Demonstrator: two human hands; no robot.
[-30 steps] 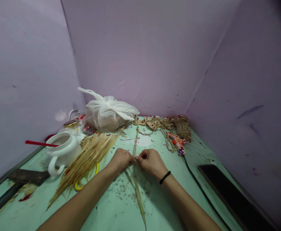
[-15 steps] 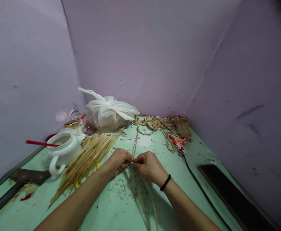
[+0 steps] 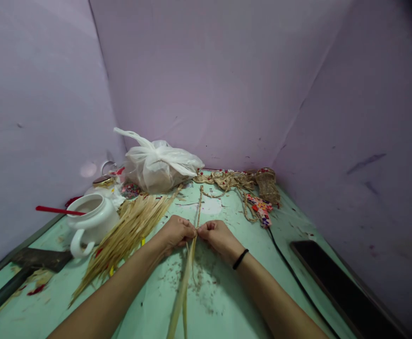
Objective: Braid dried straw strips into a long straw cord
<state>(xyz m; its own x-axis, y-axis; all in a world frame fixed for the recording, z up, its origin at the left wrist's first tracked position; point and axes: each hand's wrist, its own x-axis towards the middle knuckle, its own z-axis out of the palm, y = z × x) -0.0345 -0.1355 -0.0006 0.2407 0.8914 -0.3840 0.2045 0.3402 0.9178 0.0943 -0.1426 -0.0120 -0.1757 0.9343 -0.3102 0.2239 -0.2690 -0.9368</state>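
Observation:
A thin braided cord [image 3: 199,207] of straw runs from the far part of the green table toward me. At its near end my left hand [image 3: 179,231] pinches it from the left. My right hand [image 3: 217,235], with a black band at the wrist, is closed on the same spot, fingertips almost touching the left ones. Loose flat straw strands [image 3: 184,292] hang from the pinch toward the near table edge. A bundle of dry straw strips [image 3: 131,233] lies to the left of my left hand.
At left are a white pot [image 3: 95,221] with a red stick [image 3: 59,210] and a dark blade [image 3: 43,259]. Behind sits a white plastic bag [image 3: 160,165]. At right lie woven pieces [image 3: 267,183], a patterned glue gun [image 3: 260,207] with black cord, and a black slab [image 3: 333,278].
The loose strands have swung from the right to the left below my hands and look sharper. Both hands stay at the cord's near end, with small finger shifts.

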